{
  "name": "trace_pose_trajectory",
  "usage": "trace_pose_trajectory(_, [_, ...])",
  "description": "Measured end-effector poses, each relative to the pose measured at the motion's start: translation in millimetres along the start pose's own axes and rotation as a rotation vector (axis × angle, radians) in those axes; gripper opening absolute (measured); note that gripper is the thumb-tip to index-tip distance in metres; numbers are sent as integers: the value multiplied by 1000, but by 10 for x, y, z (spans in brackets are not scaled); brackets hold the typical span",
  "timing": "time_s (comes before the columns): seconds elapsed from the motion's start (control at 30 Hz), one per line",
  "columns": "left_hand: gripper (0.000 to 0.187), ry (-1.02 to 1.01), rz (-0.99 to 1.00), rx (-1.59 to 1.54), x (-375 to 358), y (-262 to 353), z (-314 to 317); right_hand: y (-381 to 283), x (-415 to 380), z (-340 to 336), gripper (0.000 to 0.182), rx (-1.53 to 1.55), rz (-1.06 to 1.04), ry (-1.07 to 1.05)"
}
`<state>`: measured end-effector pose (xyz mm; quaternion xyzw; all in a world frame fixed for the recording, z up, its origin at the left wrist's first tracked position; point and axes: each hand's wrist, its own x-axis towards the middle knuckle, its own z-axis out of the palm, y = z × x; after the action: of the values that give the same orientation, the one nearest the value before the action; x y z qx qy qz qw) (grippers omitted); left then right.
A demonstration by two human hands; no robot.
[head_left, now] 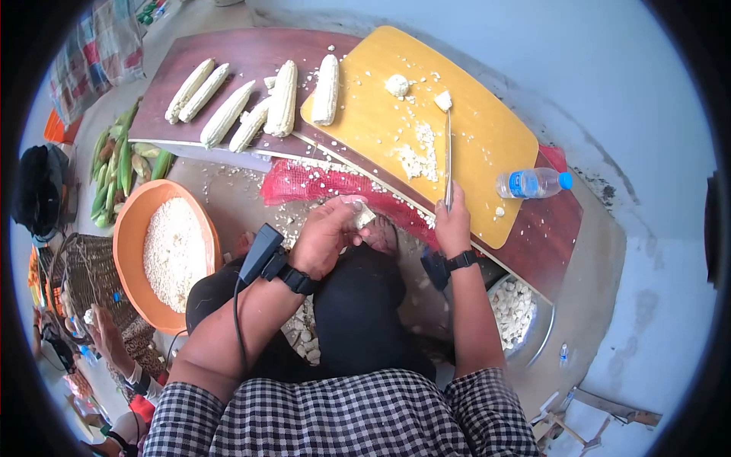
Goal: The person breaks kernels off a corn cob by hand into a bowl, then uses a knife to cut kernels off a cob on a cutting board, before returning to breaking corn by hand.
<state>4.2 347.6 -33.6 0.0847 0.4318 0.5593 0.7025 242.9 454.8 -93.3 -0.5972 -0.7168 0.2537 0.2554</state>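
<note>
Item 1: my left hand [329, 232], centre of the frame, is curling its fingers closed around a short piece of corn cob [362, 215], holding it above my lap. A black strap with a small device and cable is sitting on that wrist.

Item 2: my right hand [452, 227], just right of centre, is gripping the handle of a long knife [448, 156], fingers wrapped tight. The blade is reaching up onto the yellow cutting board [472, 129], with a corn chunk [443, 100] sitting at its tip.

Item 3: loose kernels are lying scattered across the board's middle, and one stripped cob [327, 90] is resting on its left edge.

Item 4: six more pale cobs [227, 114] are lying in a row on the dark wooden board [228, 53], upper left.

Item 5: a plastic water bottle [533, 183] with a blue cap and blue label is lying on its side right of the yellow board; the label's writing is too small to read.

Item 6: an orange bowl [129, 228] of kernels is standing at the left, with green husked corn [118, 164] above it.

Item 7: a metal bowl [533, 343] holding cob pieces is sitting lower right.

Item 8: red mesh sack [304, 183] is spreading under the boards.
</note>
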Motion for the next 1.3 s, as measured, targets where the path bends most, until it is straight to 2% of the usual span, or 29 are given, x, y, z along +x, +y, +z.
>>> trace_pose_trajectory(0.07, [22,21,0,-20,-5,34,11,-63,97,-6,49,-4,54,18])
trace_pose_trajectory(0.1, [22,18,7,-24,-10,55,12,-73,154,-70,50,-11,9,73])
trace_pose_trajectory(0.2, [22,17,15,-37,-54,99,-2,179,349,-249,50,-39,116,135])
trace_pose_trajectory(0.3, [21,5,6,-55,-76,144,7,534,504,-236,51,-133,77,153])
trace_pose_trajectory(0.4, [21,-9,-12,-81,-85,125,-14,331,425,-29,53,-151,92,6])
trace_pose_trajectory(0.43, [21,-12,-10,-85,-75,129,2,282,377,62,53,-103,2,11])
trace_pose_trajectory(0.53, [20,-31,-5,-87,-71,153,23,-26,265,161,53,-58,3,14])
trace_pose_trajectory(0.57, [20,-39,-5,-86,-75,158,15,35,290,181,51,10,65,8])
trace_pose_trajectory(0.67, [20,-34,-7,-86,-78,141,-10,145,362,3,51,-62,155,107])
trace_pose_trajectory(0.8, [20,-15,-33,-50,-98,152,-16,484,430,-138,56,-268,105,163])
trace_pose_trajectory(0.9, [21,-25,-33,-57,-113,170,-6,568,398,-103,58,-308,45,129])
trace_pose_trajectory(1.0, [22,-41,-33,-60,-109,182,37,606,382,-47,60,-338,78,74])
trace_pose_trajectory(1.1, [23,-46,-46,-46,-87,145,30,508,382,-85,59,-355,139,-43])
trace_pose_trajectory(1.2, [24,-57,-54,-21,-56,127,38,181,369,-276,58,-549,184,-229])
trace_pose_trajectory(1.23, [24,-66,-53,-12,-59,130,47,180,339,-318,58,-634,150,-241])
trace_pose_trajectory(1.3, [25,-71,-25,63,-56,143,78,172,244,-372,58,-417,-30,-197])
